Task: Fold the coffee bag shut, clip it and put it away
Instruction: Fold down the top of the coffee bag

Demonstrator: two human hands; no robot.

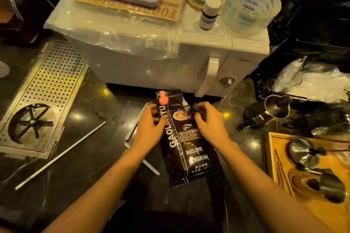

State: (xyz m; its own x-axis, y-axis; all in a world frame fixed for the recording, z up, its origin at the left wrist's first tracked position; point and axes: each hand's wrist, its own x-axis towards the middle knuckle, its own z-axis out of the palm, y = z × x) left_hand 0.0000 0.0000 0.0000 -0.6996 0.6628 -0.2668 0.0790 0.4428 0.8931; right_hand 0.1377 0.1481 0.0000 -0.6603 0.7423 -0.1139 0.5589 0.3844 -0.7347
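- The coffee bag (pixel 186 142) lies flat on the dark counter (pixel 91 104), its top toward the microwave (pixel 170 66) just behind.
- An orange clip (pixel 163 98) sits on the bag's top left corner.
- The left hand (pixel 150 126) and right hand (pixel 211 122) pinch the bag's upper edges from either side.
- A white rod (pixel 60 155) lies left, near a perforated tray (pixel 43 96).
- Steel pitchers (pixel 277 108) stand right.
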